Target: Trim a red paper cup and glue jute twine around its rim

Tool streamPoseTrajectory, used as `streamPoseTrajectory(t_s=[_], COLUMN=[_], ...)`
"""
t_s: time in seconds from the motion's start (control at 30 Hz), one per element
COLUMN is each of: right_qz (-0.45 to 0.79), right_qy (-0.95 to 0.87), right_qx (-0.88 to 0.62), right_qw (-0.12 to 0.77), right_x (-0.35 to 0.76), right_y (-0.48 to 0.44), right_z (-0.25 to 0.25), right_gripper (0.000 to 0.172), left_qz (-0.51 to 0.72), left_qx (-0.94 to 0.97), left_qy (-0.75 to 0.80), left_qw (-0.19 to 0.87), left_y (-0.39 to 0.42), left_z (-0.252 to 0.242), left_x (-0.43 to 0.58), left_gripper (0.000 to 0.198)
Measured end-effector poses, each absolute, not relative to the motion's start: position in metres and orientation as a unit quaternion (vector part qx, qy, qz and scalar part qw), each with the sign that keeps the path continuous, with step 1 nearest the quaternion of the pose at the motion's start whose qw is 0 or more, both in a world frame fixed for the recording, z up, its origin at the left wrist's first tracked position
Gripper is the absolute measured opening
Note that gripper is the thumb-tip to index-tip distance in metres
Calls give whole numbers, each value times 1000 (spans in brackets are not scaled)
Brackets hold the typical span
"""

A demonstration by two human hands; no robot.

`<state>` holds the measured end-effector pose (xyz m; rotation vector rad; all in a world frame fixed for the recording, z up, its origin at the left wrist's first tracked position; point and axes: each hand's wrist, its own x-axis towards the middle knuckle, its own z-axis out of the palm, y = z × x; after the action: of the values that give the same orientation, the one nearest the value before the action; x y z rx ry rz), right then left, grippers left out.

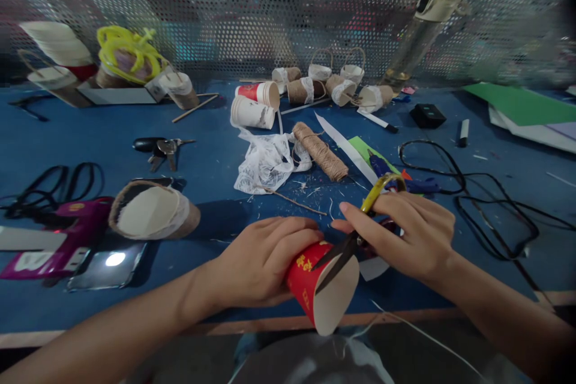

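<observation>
My left hand (pixel 265 261) is wrapped around a red paper cup (pixel 302 281) with yellow lettering, tilted so that its cut, slanting opening faces right and toward me. In my right hand (pixel 411 237) is a pair of scissors (pixel 338 258) with yellow handles and dark blades. The blades are parted at the cup's edge, one over the red outside and one across the opening. A white paper scrap (pixel 373 268) lies under my right hand. Beyond my hands are a roll of jute twine (pixel 320 151) and a bunch of white lace (pixel 263 162).
Twine-wrapped cups (pixel 299 90) line the back beside a perforated metal screen (pixel 225 12). At left lie keys (pixel 166 150), a purple glue gun (pixel 67 234), a phone (pixel 108 265) and a lace-trimmed cup (pixel 180 216). Black cable (pixel 495 240) loops at right near a tall bottle (pixel 416 42).
</observation>
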<state>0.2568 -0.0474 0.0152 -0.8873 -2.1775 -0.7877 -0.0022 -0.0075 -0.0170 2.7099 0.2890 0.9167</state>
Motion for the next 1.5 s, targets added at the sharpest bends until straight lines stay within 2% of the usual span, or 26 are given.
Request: streamPoseTrajectory(t_s=[0.13, 0.27, 0.53, 0.87, 1.1, 1.5], right_qz=[-293, -283, -248, -241, -236, -263], right_qy=[-834, -837, -846, -850, -845, -842], right_qx=[-348, -345, -353, -364, -373, -361], right_qw=[312, 316, 315, 296, 301, 304], right_x=[257, 256, 257, 255, 251, 251], right_y=[-48, -48, -47, -48, -48, -47], right_z=[12, 10, 7, 8, 8, 11], right_gripper=[27, 23, 21, 20, 5, 13], left_qz=[318, 318, 338, 335, 328, 335], left_qx=[935, 935, 928, 934, 936, 933], left_qy=[100, 101, 107, 119, 122, 118], left_qw=[120, 121, 112, 49, 34, 51], left_y=[-8, -7, -7, -8, -10, -11], left_z=[-17, -16, -18, -17, -14, -18], left_x=[-2, -1, -3, -1, 1, 0], left_gripper=[43, 40, 50, 38, 29, 34])
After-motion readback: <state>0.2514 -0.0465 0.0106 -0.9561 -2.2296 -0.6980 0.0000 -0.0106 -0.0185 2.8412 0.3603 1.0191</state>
